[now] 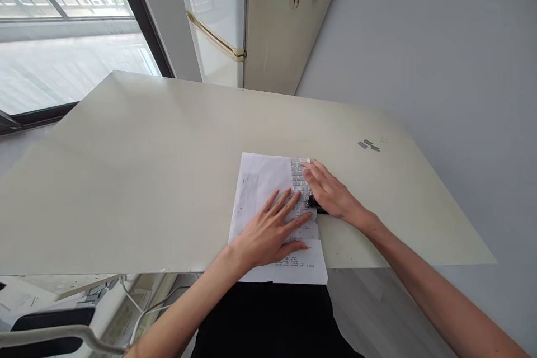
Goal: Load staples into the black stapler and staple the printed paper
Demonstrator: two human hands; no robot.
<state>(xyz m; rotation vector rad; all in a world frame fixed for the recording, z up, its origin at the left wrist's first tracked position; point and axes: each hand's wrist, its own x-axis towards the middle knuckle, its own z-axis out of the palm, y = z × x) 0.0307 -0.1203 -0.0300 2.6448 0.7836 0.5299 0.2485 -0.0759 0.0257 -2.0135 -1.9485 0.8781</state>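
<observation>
A stack of white printed sheets [260,165] lies at the front edge of the table, its lower end hanging slightly past it. My left hand [272,232] rests flat on the sheets with fingers spread. At their right edge is a black stapler [311,202], its front end over the paper. My right hand [329,193] lies over the stapler, palm down on it, and hides most of its body. The fingers of that hand are stretched forward, with the tips over the upper right corner of the sheets, where a strip of dense print shows.
Several short grey staple strips [368,145] lie on the white table [146,179] to the right. Beyond the far edge stands a refrigerator [277,28]. A grey wall [440,56] borders the right side, and a window [71,28] is at the left. Cables [140,313] hang below the table.
</observation>
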